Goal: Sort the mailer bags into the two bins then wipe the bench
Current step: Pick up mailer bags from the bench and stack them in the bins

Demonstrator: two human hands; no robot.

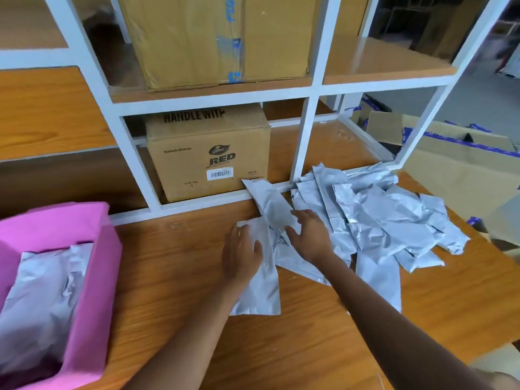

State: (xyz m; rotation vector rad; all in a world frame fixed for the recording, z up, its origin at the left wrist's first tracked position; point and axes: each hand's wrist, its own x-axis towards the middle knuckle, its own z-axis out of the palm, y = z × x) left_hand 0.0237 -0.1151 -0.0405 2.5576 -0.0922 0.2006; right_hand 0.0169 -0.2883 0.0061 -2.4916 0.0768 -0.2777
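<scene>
A heap of grey mailer bags (377, 212) lies on the wooden bench (180, 266), right of centre. One flat bag (263, 288) sits apart at the heap's left edge. My left hand (242, 253) rests palm down on this flat bag, fingers slightly spread. My right hand (308, 235) lies on the left part of the heap, fingers apart, touching another bag (271, 202) that points toward the shelf. A pink bin (92, 249) at the left holds several grey bags (42, 291). Only this one bin is in view.
A white-framed shelf (302, 142) stands at the back of the bench with a cardboard box (208, 153) in its lower bay and a bigger box (213, 38) above. Open cardboard cartons (455, 164) sit beyond the bench's right edge.
</scene>
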